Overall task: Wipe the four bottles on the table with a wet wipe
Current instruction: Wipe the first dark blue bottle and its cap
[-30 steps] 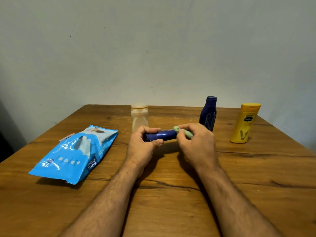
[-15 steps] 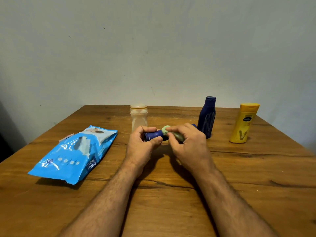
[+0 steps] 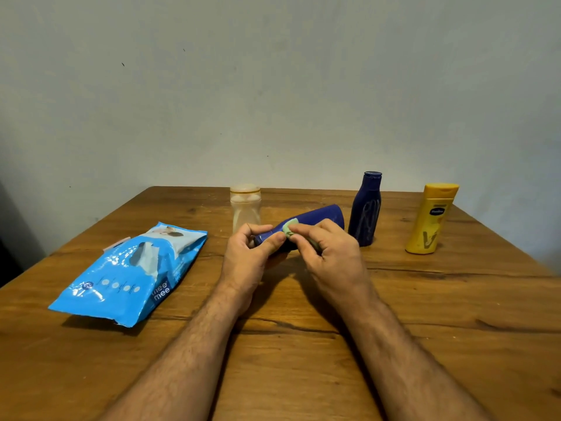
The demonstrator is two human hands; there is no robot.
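- Wooden table (image 3: 425, 344) against plain pale wall (image 3: 273, 86); grain cracks run across the top.
- Landmark for all positions: held blue bottle (image 3: 315, 218), lifted off table near centre, lying roughly sideways, cap end toward L hand, base tilted up toward the far right.
- L hand (image 3: 246, 256): fingers and thumb curled round cap end of held blue bottle, firm grasp.
- R hand (image 3: 331, 253): fingertips pinch a wadded green wipe (image 3: 290, 227) and press it on the bottle body, just right of L thumb.
- Clear bottle (image 3: 245, 209): upright, directly behind L hand, just left of and beyond held bottle; pale cap on.
- 2nd blue bottle (image 3: 365, 209): upright, just right of held bottle's base; the two look near, contact cannot be judged. Worn white print on front.
- Yellow bottle (image 3: 432, 218): upright w/ slight lean, well right of held bottle, past 2nd blue one; cap on.
- Wipe pack (image 3: 127, 275): blue, flat on table, well left of held bottle; top flap appears peeled open, white sheet showing at the slot.
- Both forearms bare, reaching in from near edge.
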